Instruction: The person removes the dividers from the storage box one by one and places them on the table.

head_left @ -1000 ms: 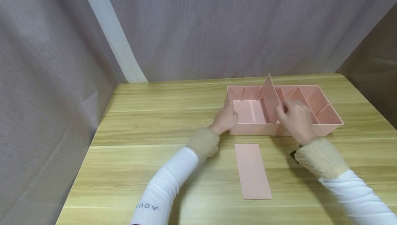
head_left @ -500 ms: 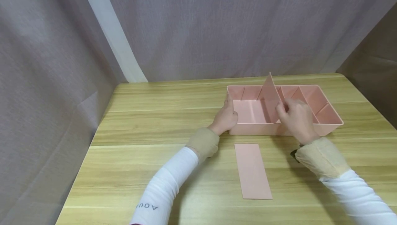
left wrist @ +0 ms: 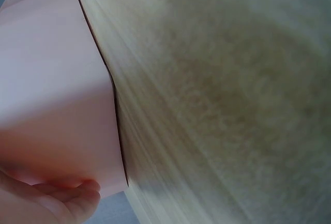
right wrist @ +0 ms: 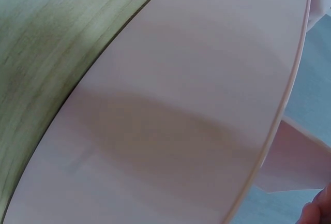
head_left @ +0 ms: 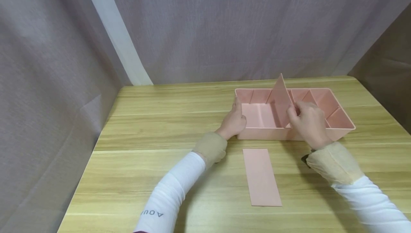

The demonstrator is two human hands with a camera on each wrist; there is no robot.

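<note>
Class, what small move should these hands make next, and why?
Probably the right hand should level the pink panel it pinches, because that panel is tilted, one corner poking high above the pink box, while the left hand holds the box's left end.

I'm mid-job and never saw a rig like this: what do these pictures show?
No machine: a person's bare left hand and right hand work here. The wide picture comes from a head camera, the close ones from a camera on each wrist. On the wood-grain table stands a long pink compartmented plastic-looking box; a flat pink rectangular panel lies before it. The left hand holds the box's left end; the right hand pinches a thin pink divider, partly inside the box and sticking up out of it.
</note>
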